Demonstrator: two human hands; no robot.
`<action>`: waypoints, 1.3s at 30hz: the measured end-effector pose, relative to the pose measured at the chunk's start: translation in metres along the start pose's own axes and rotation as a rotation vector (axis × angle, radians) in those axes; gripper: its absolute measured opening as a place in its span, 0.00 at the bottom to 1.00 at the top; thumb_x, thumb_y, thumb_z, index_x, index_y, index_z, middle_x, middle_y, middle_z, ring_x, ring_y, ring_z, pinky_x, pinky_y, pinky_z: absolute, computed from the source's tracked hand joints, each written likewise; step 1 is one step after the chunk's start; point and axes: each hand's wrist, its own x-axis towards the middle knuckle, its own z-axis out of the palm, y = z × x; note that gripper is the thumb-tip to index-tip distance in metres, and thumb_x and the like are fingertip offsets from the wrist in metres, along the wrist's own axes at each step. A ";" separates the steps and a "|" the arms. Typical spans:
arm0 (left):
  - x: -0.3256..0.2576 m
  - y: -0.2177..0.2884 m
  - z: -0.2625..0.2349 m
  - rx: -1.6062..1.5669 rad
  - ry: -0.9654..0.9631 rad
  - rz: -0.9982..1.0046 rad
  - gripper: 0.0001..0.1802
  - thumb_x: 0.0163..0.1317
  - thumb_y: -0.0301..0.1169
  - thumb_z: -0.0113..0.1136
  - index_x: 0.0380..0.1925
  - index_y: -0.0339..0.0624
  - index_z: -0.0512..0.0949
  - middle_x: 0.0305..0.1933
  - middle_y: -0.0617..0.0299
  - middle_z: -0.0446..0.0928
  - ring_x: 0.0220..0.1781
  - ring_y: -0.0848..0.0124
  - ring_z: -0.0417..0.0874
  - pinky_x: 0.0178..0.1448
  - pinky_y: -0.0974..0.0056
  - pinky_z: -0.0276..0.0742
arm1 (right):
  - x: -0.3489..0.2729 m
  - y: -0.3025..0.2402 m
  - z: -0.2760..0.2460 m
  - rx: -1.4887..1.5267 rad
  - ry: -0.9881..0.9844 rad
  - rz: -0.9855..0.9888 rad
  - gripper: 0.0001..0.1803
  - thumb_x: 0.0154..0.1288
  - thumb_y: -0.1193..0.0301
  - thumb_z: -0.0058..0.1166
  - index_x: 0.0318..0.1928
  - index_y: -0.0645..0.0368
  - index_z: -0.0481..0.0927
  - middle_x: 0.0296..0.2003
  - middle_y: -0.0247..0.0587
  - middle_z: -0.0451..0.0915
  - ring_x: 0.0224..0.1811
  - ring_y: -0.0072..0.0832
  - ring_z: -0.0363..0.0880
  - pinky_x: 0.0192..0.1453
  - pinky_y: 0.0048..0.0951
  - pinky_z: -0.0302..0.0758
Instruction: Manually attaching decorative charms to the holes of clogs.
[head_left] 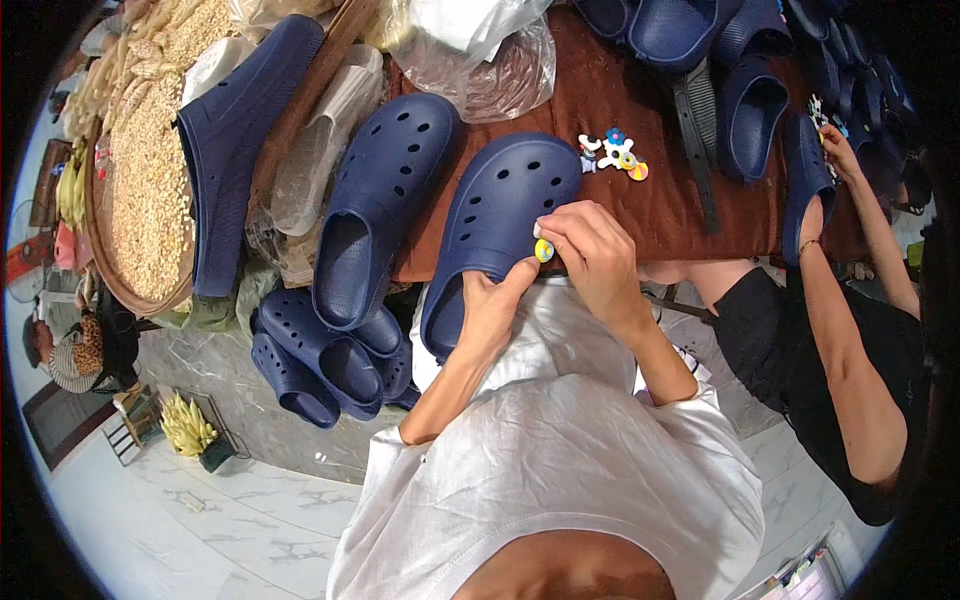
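A navy blue clog (510, 195) with holes over its toe rests in front of me, toe pointing away, its heel end by my lap. My left hand (490, 305) grips it, the fingers inside the opening and the thumb along its right side. At that side, my right hand (597, 262) pinches a small white piece, probably a shoe charm, between thumb and fingers. Just below those fingertips is a round yellow charm (543, 250); whether it is fixed in a hole I cannot tell. Several colourful shoe charms (615, 155) lie in a small pile beyond the toe.
To the left, another navy clog (385, 180) stands close by, and more clogs (325, 355) are heaped lower down. A clear plastic bag (500, 75) lies on the brown cloth (660, 215). At right, another person's hands (838, 155) work on a clog (803, 190).
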 end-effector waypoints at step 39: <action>0.010 -0.008 -0.013 0.010 -0.109 0.000 0.28 0.59 0.25 0.65 0.59 0.28 0.70 0.56 0.53 0.77 0.55 0.69 0.80 0.61 0.64 0.75 | -0.039 0.005 0.019 0.497 -0.037 0.433 0.12 0.67 0.74 0.61 0.47 0.64 0.75 0.38 0.41 0.79 0.40 0.25 0.84 0.43 0.25 0.81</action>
